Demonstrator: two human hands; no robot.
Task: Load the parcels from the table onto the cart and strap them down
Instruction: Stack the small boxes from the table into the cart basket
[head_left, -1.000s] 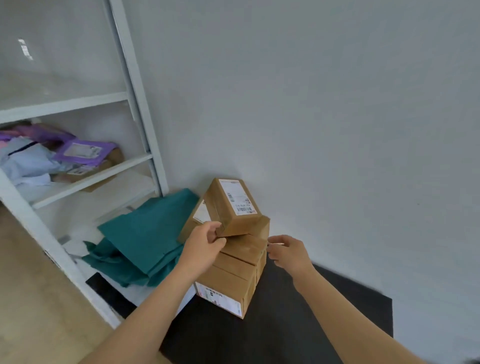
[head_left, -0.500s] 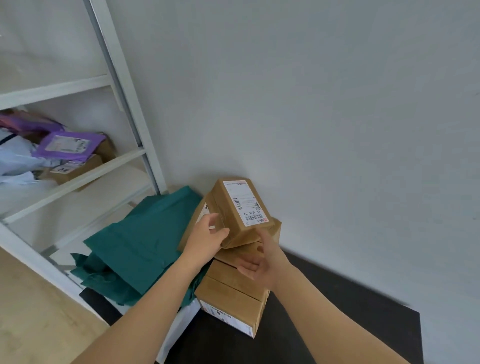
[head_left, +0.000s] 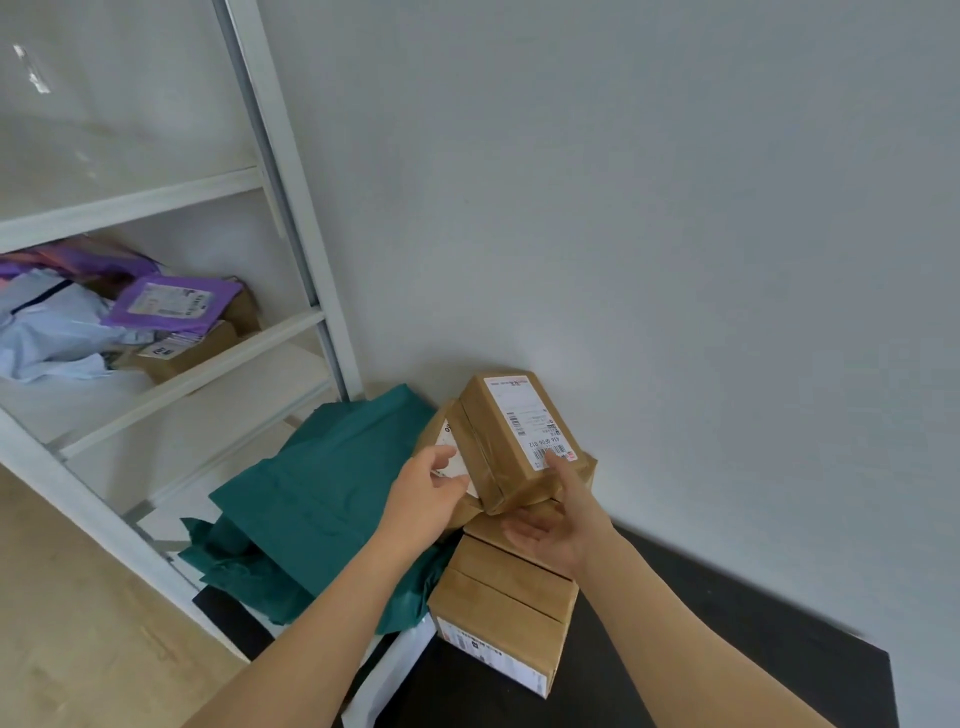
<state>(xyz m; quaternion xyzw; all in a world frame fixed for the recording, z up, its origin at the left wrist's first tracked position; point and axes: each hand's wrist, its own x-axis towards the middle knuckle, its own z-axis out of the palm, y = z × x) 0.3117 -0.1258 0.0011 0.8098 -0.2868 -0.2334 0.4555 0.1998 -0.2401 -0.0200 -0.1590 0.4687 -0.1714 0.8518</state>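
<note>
The top box (head_left: 511, 436) sits tilted on the stack (head_left: 501, 603) of parcels at the back corner of the table (head_left: 727, 654), close to the wall. The left hand (head_left: 428, 496) grips its left side, fingers curled round the near edge, likely to steady it for the lift. The right hand (head_left: 558, 525) lies flat, palm up below the near end, thumb on the label. Whether its fingers bear the box yet is hard to tell. Two hands suit a tilted box that could slide. Green bags (head_left: 322, 499) lie just left of the stack. No cart is in view, so loading looks barely begun.
</note>
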